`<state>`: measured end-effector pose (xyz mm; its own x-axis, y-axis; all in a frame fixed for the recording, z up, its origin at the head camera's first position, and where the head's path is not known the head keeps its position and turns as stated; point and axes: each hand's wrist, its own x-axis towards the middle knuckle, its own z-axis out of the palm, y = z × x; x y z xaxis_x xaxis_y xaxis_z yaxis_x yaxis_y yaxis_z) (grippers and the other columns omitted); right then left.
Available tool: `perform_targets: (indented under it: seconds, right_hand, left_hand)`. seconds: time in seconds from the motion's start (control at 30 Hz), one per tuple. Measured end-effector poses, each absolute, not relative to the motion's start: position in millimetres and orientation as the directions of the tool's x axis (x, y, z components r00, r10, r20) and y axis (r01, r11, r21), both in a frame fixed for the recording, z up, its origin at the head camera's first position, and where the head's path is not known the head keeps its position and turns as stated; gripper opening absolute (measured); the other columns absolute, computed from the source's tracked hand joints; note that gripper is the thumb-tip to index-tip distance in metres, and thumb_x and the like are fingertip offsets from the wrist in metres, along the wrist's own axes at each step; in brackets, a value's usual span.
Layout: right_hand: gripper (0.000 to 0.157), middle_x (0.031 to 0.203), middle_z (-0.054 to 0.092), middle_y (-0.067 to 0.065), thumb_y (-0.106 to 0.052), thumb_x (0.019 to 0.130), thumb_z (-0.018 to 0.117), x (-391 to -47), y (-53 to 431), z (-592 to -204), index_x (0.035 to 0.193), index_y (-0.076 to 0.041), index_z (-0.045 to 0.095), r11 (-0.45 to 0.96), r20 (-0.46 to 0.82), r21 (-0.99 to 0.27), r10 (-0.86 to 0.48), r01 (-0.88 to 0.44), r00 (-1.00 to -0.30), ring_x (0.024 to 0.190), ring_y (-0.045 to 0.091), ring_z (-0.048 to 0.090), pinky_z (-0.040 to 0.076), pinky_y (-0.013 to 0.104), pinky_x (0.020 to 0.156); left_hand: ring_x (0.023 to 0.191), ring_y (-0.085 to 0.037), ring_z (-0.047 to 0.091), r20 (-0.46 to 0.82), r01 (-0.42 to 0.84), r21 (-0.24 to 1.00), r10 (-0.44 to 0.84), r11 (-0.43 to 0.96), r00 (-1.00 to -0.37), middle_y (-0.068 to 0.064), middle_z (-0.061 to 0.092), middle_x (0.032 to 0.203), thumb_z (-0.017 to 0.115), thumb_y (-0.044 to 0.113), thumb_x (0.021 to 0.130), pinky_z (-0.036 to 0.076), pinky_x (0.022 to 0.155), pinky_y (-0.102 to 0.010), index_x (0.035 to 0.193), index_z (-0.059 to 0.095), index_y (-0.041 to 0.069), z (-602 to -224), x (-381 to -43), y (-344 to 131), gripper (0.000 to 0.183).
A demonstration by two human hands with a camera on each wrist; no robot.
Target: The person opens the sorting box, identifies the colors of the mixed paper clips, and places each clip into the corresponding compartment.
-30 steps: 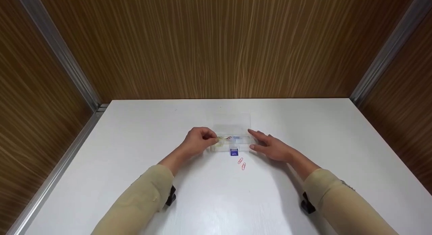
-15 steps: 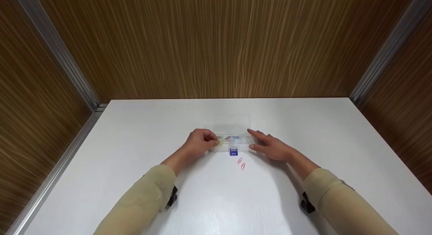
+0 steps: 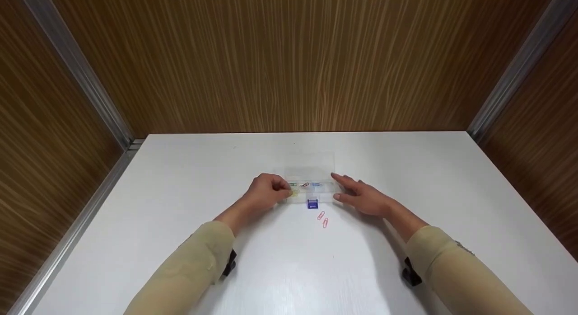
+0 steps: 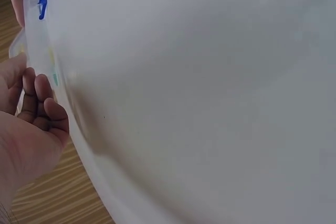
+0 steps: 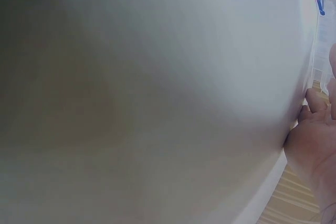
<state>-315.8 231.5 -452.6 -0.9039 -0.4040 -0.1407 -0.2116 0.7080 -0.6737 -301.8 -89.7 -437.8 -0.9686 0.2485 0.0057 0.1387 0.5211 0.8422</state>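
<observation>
A clear plastic box (image 3: 326, 198) with small compartments stands mid-table, its transparent lid (image 3: 311, 160) swung back and a blue latch (image 3: 313, 204) at the front. My left hand (image 3: 266, 190) is at its left end, thumb and index finger pinching a small yellow paper clip (image 3: 294, 194) over the left compartments. Green pieces (image 3: 293, 185), a dark red clip (image 3: 305, 185) and light-blue pieces (image 3: 317, 184) lie along the back row. My right hand (image 3: 363, 197) rests at the right end, fingers spread and fingertips at the box's edge.
Two pink-red paper clips (image 3: 321, 215) lie on the white table (image 3: 289, 270) in front of the latch. A wood-grain panel (image 3: 307, 57) rises behind the table, with metal posts (image 3: 76, 66) at the corners.
My left hand has shifted slightly toward the front of the box, and the yellow clip at its fingertips has come forward too. The green pieces show more clearly. My right hand stays put.
</observation>
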Motion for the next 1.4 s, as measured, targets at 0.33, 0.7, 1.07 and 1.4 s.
perform_targets:
  seconds: [0.33,0.7,1.07,1.4]
  right_hand:
    - [0.075,0.176,0.015,0.013,-0.057,0.104,0.061,-315.3,232.7,-455.7,0.168,-0.037,0.029,0.701,-0.14,-0.682,-0.408,-0.211,-0.902,0.161,0.044,0.0,-0.001,0.064,0.125]
    - [0.074,0.176,0.014,0.011,-0.057,0.104,0.06,-316.2,233.2,-453.9,0.168,-0.039,0.028,0.71,-0.162,-0.679,-0.391,-0.185,-0.906,0.161,0.043,0.0,-0.001,0.065,0.125]
    - [0.074,0.176,0.015,0.015,-0.057,0.105,0.06,-316.1,232.3,-453.6,0.168,-0.035,0.03,0.694,-0.142,-0.686,-0.424,-0.22,-0.895,0.16,0.046,0.001,-0.001,0.067,0.124]
    - [0.073,0.176,0.016,0.012,-0.055,0.105,0.061,-317.0,232.4,-451.5,0.169,-0.036,0.029,0.694,-0.144,-0.686,-0.423,-0.218,-0.895,0.161,0.042,0.003,-0.001,0.064,0.125]
  left_hand:
    - [0.08,-0.013,0.06,0.002,0.154,0.838,0.28,0.523,-0.96,0.002,0.073,0.09,0.076,0.016,0.099,0.05,0.073,-0.027,0.097,0.082,0.012,-440.6,-299.5,-92.5,0.007]
    - [0.095,-0.018,0.058,0.061,0.238,0.861,0.372,0.45,-0.926,0.004,0.072,0.102,0.076,0.02,0.1,0.05,0.086,-0.033,0.11,0.081,0.012,-426.2,-282.9,-68.7,0.013]
    - [0.083,-0.01,0.057,0.009,0.312,0.839,0.563,0.446,-0.827,0.008,0.071,0.098,0.076,0.019,0.1,0.049,0.075,-0.025,0.115,0.081,0.013,-446.3,-270.4,-45.0,0.017]
    - [0.085,-0.008,0.059,-0.019,0.309,0.818,0.559,0.486,-0.829,0.007,0.071,0.095,0.074,0.016,0.1,0.049,0.082,-0.026,0.12,0.079,0.013,-450.5,-273.7,-38.8,0.021]
